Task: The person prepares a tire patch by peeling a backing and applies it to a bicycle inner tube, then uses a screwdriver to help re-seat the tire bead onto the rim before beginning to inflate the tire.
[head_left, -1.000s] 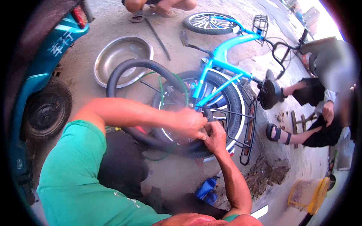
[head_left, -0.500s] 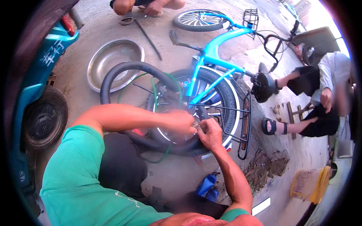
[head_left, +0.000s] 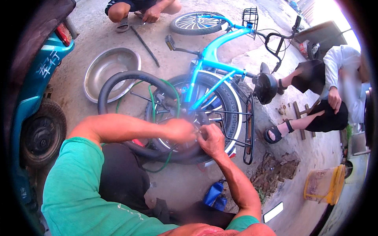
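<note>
A black inner tube (head_left: 103, 94), rounded as if filled with air, lies in a loop over the rear wheel (head_left: 232, 118) of a blue bicycle (head_left: 212, 53) on its side. My right hand (head_left: 213, 140) is closed on the tube's right part, thumb and fingers pinched together. Beside it my left hand (head_left: 180, 130) is smeared by motion, so its fingers and anything in them cannot be made out. A thin green hose (head_left: 178, 98) winds around the tube and the wheel.
A metal basin (head_left: 88, 74) stands behind the tube. Far off, a person (head_left: 151, 13) crouches near a dark rod (head_left: 145, 46). Another person (head_left: 334, 78) sits at right. A teal vehicle (head_left: 29, 94) stands left, a yellow bucket (head_left: 325, 184) right, a blue bag (head_left: 214, 193) close by.
The whole view has shifted a little, so the scene sits further left. My left hand has drawn slightly away from my right, which keeps its hold on the tube.
</note>
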Demonstrator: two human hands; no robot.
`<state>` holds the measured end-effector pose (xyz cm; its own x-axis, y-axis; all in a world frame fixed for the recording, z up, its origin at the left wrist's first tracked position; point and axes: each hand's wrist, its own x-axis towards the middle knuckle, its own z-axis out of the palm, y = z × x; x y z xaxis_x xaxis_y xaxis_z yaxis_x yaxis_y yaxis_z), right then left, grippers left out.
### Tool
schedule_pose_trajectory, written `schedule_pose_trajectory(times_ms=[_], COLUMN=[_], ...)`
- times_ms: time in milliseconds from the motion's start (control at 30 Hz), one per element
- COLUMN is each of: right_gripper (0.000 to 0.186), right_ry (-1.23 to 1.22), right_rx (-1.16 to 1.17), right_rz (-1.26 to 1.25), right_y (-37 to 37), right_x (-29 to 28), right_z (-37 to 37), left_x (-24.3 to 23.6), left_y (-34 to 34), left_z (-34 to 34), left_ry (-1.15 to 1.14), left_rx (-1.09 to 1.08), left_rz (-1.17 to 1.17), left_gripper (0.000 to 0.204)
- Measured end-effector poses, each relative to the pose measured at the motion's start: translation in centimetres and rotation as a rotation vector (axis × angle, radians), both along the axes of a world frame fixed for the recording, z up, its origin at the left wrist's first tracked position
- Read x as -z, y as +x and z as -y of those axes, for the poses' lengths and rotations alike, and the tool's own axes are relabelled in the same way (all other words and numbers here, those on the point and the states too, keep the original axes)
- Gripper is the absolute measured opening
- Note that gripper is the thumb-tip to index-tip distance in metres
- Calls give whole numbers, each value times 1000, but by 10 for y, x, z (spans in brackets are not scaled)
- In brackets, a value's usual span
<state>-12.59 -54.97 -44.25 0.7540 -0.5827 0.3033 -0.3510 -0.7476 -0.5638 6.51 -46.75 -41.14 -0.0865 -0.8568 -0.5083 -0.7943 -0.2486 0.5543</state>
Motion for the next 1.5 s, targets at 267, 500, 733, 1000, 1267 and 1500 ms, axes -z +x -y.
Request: schedule_pose_trajectory(times_ms=[267, 500, 733, 1000, 1267, 1500], right_gripper=[27, 28, 21, 15, 22, 25], right_ry=[-30, 0, 10, 33, 37, -17], right_rx=[31, 58, 115, 108, 55, 40], right_rz=[-98, -143, -148, -23, -97, -71], right_y=[0, 7, 10, 10, 10, 2], right_x=[-3, -5, -5, 6, 0, -1], right_z=[-3, -5, -4, 1, 1, 4], left_x=[-5, -20, -40, 0, 132, 106], left_y=[-21, 8, 88, 187, 207, 212], left_z=[-30, -45, -110, -291, -496, -493], left_ry=[91, 19, 111, -21, 403, 639], left_rx=[266, 122, -389, -1114, -1479, -1641], left_rz=[-157, -446, -830, -800, -589, -217], left_gripper=[49, 41, 39, 19, 30, 43])
